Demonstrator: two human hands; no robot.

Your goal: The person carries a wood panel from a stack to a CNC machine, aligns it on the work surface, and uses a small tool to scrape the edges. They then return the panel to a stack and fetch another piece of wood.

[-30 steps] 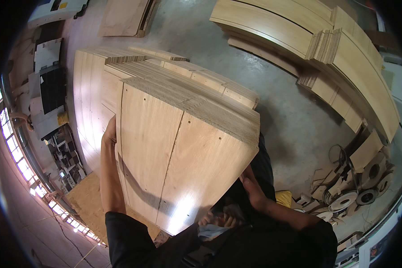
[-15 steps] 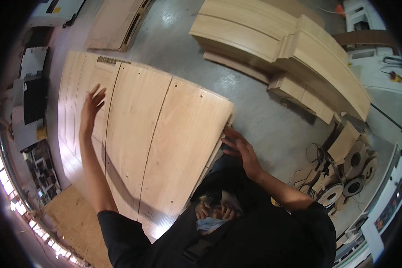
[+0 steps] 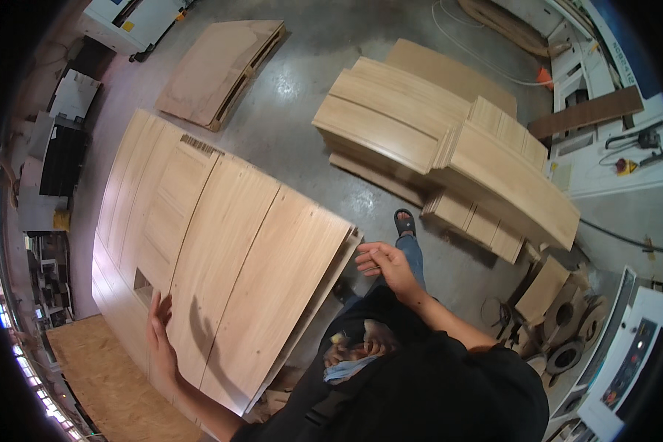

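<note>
A broad stack of pale wooden panels (image 3: 265, 250) lies before me, its near right edge showing layered boards. Over its left part hovers my left hand (image 3: 160, 335), open, fingers stretched and holding nothing; whether it touches the wood I cannot tell. The left forearm throws a shadow on the top panels. Beside the hand a small rectangular opening (image 3: 143, 280) shows in the surface. Just off the stack's right corner is my right hand (image 3: 390, 267), open with slightly bent fingers and nothing in them.
Further pale wooden panels (image 3: 390, 110) are piled at the far right. A pallet-borne board stack (image 3: 214, 66) stands at the far left. White machines (image 3: 644, 331) line the right side, near rolls of edging (image 3: 563, 357). A rough particle board (image 3: 103, 368) lies at lower left.
My left hand has drawn back toward me over the stack. The right hand has come away from the stack's edge. The view has shifted, and my sandalled foot now shows.
</note>
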